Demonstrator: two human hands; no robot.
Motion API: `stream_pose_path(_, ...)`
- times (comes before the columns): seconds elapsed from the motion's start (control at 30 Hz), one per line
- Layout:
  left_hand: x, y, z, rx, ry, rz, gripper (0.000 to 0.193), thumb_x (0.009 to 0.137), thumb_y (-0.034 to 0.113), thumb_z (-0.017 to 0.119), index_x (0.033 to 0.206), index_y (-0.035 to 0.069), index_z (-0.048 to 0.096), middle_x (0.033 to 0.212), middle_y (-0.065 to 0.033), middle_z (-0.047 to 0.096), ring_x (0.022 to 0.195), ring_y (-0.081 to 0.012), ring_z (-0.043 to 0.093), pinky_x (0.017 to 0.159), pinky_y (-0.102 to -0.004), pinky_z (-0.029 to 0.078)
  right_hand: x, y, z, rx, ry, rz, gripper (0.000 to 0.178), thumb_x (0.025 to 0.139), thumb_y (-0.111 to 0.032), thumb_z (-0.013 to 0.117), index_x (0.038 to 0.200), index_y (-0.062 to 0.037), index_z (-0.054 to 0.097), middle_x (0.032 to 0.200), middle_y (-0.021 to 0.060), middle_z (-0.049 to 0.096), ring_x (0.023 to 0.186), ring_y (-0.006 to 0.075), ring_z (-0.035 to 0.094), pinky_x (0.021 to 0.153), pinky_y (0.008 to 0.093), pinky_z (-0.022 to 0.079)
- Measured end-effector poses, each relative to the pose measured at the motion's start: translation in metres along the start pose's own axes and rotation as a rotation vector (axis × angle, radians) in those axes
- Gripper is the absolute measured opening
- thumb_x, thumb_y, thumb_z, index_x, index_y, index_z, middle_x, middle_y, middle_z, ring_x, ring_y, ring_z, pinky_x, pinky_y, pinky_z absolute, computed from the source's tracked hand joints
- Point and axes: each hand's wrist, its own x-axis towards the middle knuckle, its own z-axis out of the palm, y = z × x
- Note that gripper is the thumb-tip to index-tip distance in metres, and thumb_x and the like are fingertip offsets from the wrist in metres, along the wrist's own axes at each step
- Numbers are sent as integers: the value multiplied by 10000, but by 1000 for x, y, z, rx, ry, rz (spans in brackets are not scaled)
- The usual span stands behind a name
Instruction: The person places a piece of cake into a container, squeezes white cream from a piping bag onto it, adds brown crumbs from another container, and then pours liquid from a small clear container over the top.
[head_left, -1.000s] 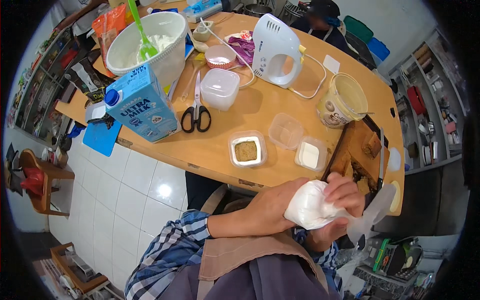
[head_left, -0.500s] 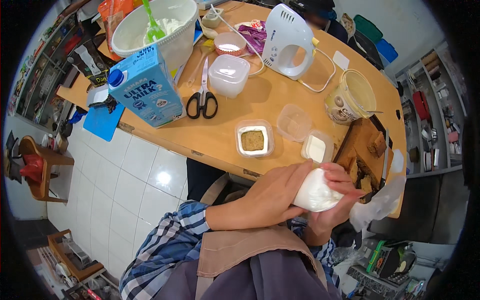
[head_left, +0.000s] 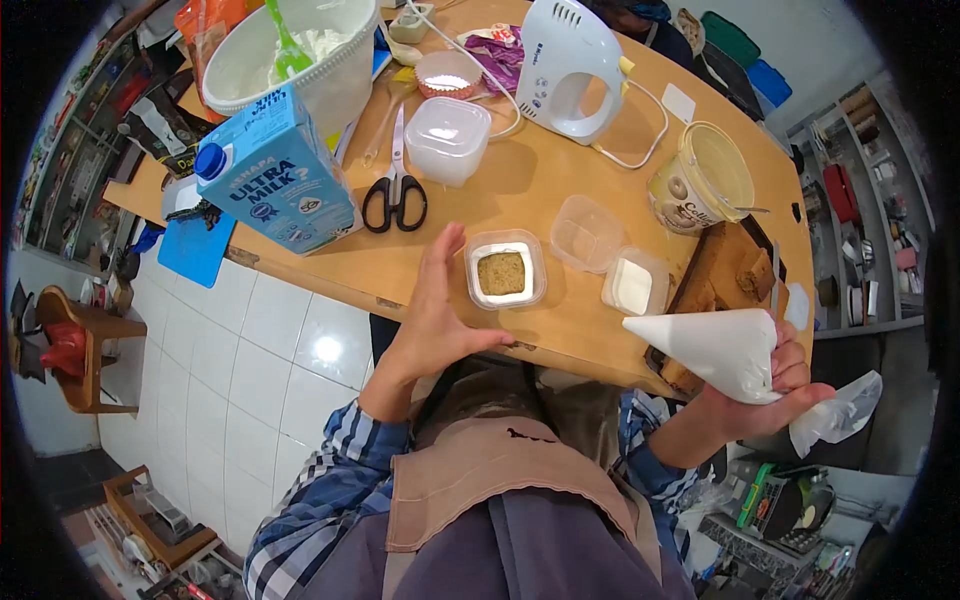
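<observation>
My right hand (head_left: 738, 412) is wrapped round the gathered end of a piping bag (head_left: 710, 345) full of white cream, its tip pointing left above the table's front edge. The bag's loose clear end (head_left: 845, 415) hangs out beyond my thumb. My left hand (head_left: 428, 335) is open, thumb and fingers spread around the near left corner of a small clear plastic cup (head_left: 506, 272), and I cannot tell whether it touches. Inside that cup, a brown cake square lies on white cream. Another small cup (head_left: 636, 282), with white cream in it, stands to the right.
An empty clear cup (head_left: 585, 233) stands beside the cream one. At right are a tray of brown cake (head_left: 722, 268) and a cream-coloured tub (head_left: 690, 190). A hand mixer (head_left: 570, 75), scissors (head_left: 397, 190), milk carton (head_left: 285, 180) and white bowl (head_left: 335, 85) with a green spatula stand behind.
My left hand has let go of the piping bag and moved left to the cup with the cake square. My right hand has moved right with the bag, which now lies sideways.
</observation>
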Motion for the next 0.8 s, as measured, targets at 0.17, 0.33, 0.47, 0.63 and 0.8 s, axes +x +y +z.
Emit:
stream_pose_path(0.17, 18, 1, 14, -133, -24, -3, 1255, 501, 81, 880, 1440, 72, 46, 1370, -183, 337, 1255, -297, 393, 1048, -388, 342, -1, 13, 30, -58, -44, -61, 595, 981, -491, 207, 524, -137, 347, 543, 19, 378, 711, 236, 484, 826, 477, 462)
stream_pose_path(0.33, 20, -1, 30, -15, 58, 9, 1164, 539, 44, 840, 1428, 38, 87, 1247, -156, 429, 1167, -281, 470, 998, -374, 397, -7, 31, 62, -136, -160, -22, 644, 963, -548, 220, 485, -130, 324, 514, 30, 365, 672, 224, 461, 838, 458, 444)
stream_pose_path(0.47, 9, 8, 39, -149, 5, 68, 1156, 544, 69, 844, 1424, 23, 97, 1227, -151, 434, 1165, -274, 466, 997, -377, 388, -9, 31, 82, -94, -271, -19, 665, 966, -549, 190, 464, -126, 297, 485, 34, 383, 644, 214, 424, 735, 388, 399)
stream_pose_path(0.63, 3, 18, 52, -172, -41, 173, 1100, 556, 83, 837, 1403, -22, 143, 1222, -190, 440, 1156, -303, 483, 968, -364, 405, -18, 33, 86, -114, -434, 1, 620, 986, -493, 199, 506, -120, 317, 500, 32, 398, 610, 190, 387, 658, 339, 343)
stream_pose_path(0.8, 0, 31, 53, -98, -80, 242, 1073, 557, 84, 837, 1389, -32, 169, 1209, -181, 449, 1139, -294, 494, 966, -364, 405, -20, 33, 83, -169, -443, -14, 609, 990, -478, 199, 508, -123, 312, 493, 26, 395, 578, 174, 369, 612, 311, 320)
